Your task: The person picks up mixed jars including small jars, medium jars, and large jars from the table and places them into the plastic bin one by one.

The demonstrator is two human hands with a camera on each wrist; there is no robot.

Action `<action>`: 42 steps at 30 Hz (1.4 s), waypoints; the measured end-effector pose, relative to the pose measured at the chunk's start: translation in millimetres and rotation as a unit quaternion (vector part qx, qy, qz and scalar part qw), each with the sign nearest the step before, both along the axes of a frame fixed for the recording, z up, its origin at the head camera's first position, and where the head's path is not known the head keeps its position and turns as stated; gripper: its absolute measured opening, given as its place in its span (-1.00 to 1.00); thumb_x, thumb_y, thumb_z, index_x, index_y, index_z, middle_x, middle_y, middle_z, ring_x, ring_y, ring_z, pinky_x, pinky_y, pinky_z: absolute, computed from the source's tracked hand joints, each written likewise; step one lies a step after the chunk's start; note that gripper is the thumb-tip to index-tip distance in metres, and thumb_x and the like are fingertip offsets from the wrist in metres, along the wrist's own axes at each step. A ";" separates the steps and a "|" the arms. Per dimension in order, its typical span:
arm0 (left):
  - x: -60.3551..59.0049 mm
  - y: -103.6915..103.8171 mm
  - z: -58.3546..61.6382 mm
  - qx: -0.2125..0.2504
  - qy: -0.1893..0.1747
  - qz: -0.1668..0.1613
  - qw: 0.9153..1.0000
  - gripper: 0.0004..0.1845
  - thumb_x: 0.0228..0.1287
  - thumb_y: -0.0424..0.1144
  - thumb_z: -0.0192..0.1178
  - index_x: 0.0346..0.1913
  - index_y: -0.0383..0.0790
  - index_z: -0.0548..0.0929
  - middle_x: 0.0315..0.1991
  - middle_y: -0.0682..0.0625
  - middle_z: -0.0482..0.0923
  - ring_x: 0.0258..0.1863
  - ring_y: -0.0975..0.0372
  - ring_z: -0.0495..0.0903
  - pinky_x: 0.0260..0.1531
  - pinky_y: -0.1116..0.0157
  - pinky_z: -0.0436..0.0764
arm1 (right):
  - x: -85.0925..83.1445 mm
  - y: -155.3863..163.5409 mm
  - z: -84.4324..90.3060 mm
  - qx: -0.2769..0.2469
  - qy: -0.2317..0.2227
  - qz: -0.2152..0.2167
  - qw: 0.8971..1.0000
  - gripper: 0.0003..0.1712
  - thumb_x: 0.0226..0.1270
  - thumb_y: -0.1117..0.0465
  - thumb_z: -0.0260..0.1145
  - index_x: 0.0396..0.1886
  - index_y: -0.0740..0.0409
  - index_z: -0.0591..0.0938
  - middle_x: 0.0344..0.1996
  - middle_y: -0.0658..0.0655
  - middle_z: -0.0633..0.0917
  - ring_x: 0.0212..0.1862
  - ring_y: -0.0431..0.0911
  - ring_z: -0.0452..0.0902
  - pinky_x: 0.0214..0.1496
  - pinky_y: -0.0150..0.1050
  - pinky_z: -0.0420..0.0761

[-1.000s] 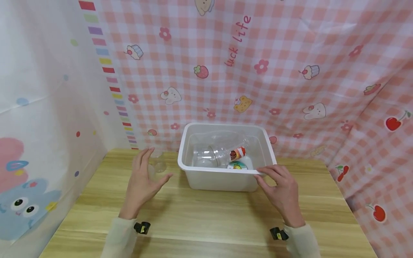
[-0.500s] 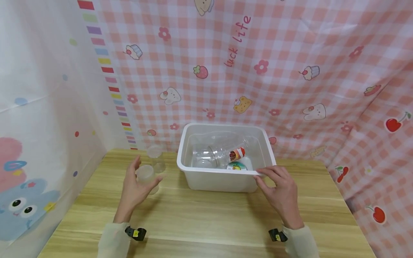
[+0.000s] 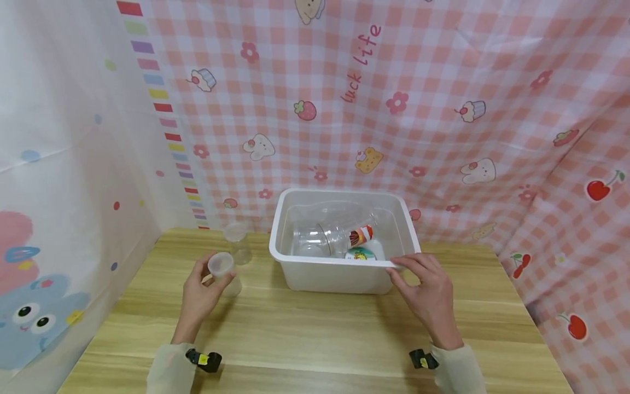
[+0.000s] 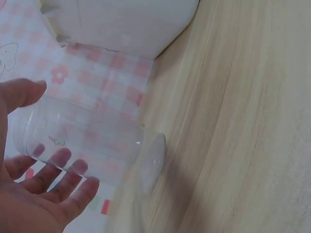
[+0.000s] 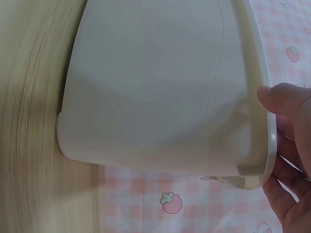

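The left hand held a clear cup, with the fingers and thumb curled around its wall. The cup was at the left part of the wooden surface, just in front of a second clear cup that stood upright near the back. In the left wrist view the held cup was tilted, its long axis slanted to the surface, and only one end seemed to touch the wood. The bin lay to the right of this hand, near but apart from it. The right hand pinched the front right rim of the bin. The bin was white, smooth plastic, rectangular with rounded corners. Inside it lay a clear bottle with a red label, on its side. The cups were thin, transparent and cylindrical.
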State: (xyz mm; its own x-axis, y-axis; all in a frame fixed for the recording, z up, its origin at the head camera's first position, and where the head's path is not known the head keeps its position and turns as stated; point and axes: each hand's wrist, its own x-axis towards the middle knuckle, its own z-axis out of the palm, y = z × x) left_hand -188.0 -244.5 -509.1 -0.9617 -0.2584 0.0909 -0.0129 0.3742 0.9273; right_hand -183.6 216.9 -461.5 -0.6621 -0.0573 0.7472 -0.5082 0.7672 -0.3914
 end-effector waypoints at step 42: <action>1.7 23.0 67.3 -0.094 0.123 -0.054 0.986 -0.37 0.23 -0.18 0.48 0.33 -0.22 0.53 0.18 -0.11 0.62 0.04 0.35 0.53 0.04 0.36 0.66 | 0.3 -1.6 -1.7 -0.011 -0.016 -0.005 1.000 -0.70 0.04 0.26 0.65 -0.18 0.04 0.83 -0.21 0.01 0.79 -0.12 -0.10 0.58 -0.06 -0.60 0.41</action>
